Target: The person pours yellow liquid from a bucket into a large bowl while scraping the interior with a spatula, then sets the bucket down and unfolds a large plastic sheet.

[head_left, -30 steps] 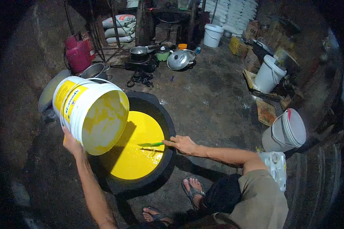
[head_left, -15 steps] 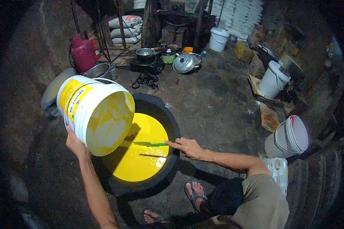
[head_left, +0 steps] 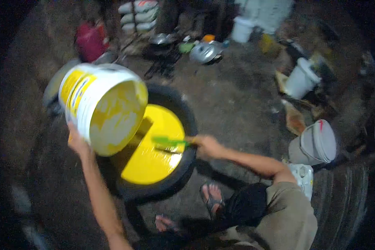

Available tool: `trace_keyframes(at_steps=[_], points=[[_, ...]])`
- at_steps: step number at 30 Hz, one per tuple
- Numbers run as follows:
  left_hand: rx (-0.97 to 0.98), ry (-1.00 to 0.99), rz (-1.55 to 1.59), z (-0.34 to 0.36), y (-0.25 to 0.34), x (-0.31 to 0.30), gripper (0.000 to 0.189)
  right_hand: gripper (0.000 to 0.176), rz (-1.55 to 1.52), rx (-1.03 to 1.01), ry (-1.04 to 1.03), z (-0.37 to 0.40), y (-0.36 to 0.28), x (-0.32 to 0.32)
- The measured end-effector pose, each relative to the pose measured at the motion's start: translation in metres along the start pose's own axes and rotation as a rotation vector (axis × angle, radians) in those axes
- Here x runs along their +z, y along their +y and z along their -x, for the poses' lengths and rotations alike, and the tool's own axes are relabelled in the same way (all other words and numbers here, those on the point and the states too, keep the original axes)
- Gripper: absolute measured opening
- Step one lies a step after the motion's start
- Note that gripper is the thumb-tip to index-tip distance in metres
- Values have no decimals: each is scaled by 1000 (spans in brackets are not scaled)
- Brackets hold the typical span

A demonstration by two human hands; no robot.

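My left hand (head_left: pixel 80 143) grips the lower rim side of a white bucket (head_left: pixel 96 89) with a yellow label. Tipped over, the bucket faces its mouth to the right, and yellow smears coat its inside. Beneath it stands a round black tub (head_left: pixel 186 164) holding bright yellow liquid (head_left: pixel 154 162). In my right hand (head_left: pixel 208 146) is a green spatula (head_left: pixel 166 141), blurred by motion, above the liquid and apart from the bucket. The bucket's shadow covers the left part of the liquid.
A lidded white bucket (head_left: pixel 308 143) and a white jerrycan (head_left: pixel 303 179) stand at right. Further back are another white bucket (head_left: pixel 301 79), a metal pot lid (head_left: pixel 205 53), a pink gas cylinder (head_left: pixel 89 43) and stacked sacks (head_left: pixel 139 16). My sandalled feet (head_left: pixel 212 196) are near the tub.
The view has shifted and blurred, with most things higher in it. The spatula has turned, showing its broad face instead of its thin edge. The bucket stays tipped in my left hand.
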State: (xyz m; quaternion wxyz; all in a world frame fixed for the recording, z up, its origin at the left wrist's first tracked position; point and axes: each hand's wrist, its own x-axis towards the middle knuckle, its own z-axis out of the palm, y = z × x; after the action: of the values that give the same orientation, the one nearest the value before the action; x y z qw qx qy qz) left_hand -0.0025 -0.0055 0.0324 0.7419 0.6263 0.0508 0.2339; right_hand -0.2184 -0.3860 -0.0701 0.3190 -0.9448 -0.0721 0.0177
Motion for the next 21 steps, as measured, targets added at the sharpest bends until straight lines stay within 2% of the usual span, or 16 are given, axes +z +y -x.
trace_keyframes(at_steps=[1,2,3,4,8,9,13,15,17,20,21], points=[[-86,6,95,-6,-8,-5,46,45,-160,-61,59,-11,29,17],[-64,26,44,-15,-19,-11,46,38,-50,-207,90,-17,36,12],[-40,69,30,-20,-24,-9,47,33,-469,4,52,-21,22,2],[-41,111,-76,-23,-23,-12,45,33,-641,211,-28,-25,9,-10],[-72,91,165,-12,-20,-16,43,41,-727,181,-111,-53,-30,-35],[-88,59,219,-13,-19,-16,42,41,-690,98,-108,-69,-33,-28],[-92,2,222,-10,-16,-15,42,34,-242,-541,131,-159,-41,19],[-85,21,156,-1,-11,-10,43,37,-162,-332,-55,-203,-72,26],[-51,12,79,1,-10,-10,44,42,21,-356,67,-262,-74,55],[-59,43,87,3,-12,-10,44,39,369,-241,240,-289,-79,92],[-54,25,80,2,-13,-11,42,38,350,-297,316,-297,-76,116]])
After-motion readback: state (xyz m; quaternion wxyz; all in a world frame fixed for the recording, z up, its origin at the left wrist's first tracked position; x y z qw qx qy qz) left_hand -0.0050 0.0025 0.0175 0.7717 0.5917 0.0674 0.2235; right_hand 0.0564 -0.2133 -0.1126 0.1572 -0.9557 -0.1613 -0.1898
